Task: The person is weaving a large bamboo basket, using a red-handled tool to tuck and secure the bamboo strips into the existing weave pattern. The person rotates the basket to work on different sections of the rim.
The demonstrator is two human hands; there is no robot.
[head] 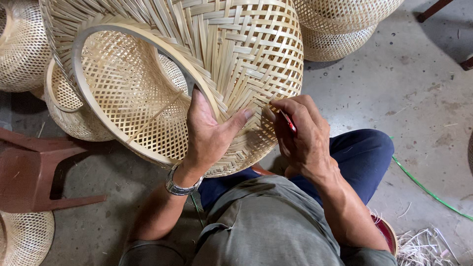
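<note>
I sit over a grey concrete floor (419, 88), woven baskets (340, 24) crowding the top and left, a brown stool (29, 172) at my left. Open floor lies only to my right, where a green cord (423, 187) runs past bamboo scraps (423, 246). The basket (236, 54) rests tipped over my knees, its round mouth facing left and toward me, its axis slanting up to the right. My left hand (207, 138) grips the rim (123, 34), thumb pressed on the weave. My right hand (300, 133) is clenched round a red tool (289, 123) at the basket's wall.
</note>
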